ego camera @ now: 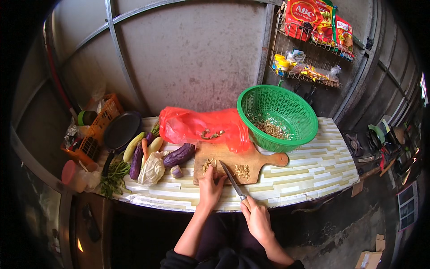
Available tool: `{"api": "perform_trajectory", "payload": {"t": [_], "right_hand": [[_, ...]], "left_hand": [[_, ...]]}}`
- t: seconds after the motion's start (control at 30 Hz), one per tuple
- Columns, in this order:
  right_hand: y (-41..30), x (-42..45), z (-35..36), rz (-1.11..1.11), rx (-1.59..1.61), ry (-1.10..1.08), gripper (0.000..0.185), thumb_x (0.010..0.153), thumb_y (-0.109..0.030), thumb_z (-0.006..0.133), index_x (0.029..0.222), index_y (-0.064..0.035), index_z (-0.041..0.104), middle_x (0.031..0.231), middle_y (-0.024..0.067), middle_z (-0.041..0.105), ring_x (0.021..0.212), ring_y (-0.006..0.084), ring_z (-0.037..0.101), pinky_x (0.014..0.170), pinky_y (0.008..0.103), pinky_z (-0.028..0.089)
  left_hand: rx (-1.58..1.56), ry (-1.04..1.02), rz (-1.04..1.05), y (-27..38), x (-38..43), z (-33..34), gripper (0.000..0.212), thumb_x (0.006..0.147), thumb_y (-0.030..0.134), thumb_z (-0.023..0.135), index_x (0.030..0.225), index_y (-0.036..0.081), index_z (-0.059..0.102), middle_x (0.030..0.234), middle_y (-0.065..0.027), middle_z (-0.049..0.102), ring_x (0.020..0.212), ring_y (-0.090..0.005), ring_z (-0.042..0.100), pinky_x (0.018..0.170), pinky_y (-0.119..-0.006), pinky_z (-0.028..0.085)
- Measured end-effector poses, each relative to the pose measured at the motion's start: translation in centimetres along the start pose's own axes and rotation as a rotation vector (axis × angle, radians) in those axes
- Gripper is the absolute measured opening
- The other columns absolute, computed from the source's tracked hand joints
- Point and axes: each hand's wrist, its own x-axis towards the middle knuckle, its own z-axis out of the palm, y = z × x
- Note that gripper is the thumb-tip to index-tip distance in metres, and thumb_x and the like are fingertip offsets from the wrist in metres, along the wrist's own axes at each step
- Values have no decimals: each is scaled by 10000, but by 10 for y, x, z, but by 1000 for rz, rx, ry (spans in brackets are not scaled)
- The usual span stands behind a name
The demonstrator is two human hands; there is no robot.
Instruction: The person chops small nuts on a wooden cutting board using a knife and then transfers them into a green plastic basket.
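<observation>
My right hand (pixel 258 218) grips the wooden handle of a kitchen knife (pixel 232 179), whose blade points up and left over a wooden cutting board (pixel 215 151). On the board's left part, the fingers of my left hand (pixel 211 186) are at a small heap of thin, pale brown vegetable pieces (pixel 208 164); whether they pinch any is hidden. Finely chopped bits (pixel 242 171) lie in a separate pile right of the blade. Behind the board, a red plastic bag (pixel 188 122) overlaps its far edge and carries some dark scraps (pixel 212 134). A green plastic colander (pixel 304 134) holds more chopped pieces (pixel 272 129).
Left of the board lie eggplants (pixel 179 155), a cut eggplant piece (pixel 176 171), cabbage (pixel 153 168), a carrot (pixel 145 148) and leafy greens (pixel 114 176). A frying pan (pixel 122 130) leans near an orange basket (pixel 100 124). Wire shelves (pixel 312 72) with food packets hang on the wall.
</observation>
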Motion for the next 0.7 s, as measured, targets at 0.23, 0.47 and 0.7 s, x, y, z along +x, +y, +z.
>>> {"api": "perform_trajectory", "payload": {"t": [0.23,0.47,0.7], "right_hand": [[6,10,-5,-50,17,26,355,989,-301,628,1195,-13,649,852,282,685,805,486,660,717,548,519],[16,19,-10,-21,105,86,282,967,-246,662,1149,-32,636,869,267,690,820,482,657,697,538,514],[37,24,-3,-33,296,173,269,985,-295,637,1137,-73,641,869,245,694,874,467,668,706,519,520]], "left_hand": [[64,-44,47,10,1,-4,278,787,-61,754,865,-4,493,761,-158,564,741,-368,563,667,-434,458],[226,-105,205,10,8,0,202,832,-4,719,900,5,530,806,-147,602,842,-377,541,771,-484,438],[-13,-223,114,6,25,18,159,860,-39,659,996,4,589,852,-191,657,819,-380,645,705,-448,498]]}}
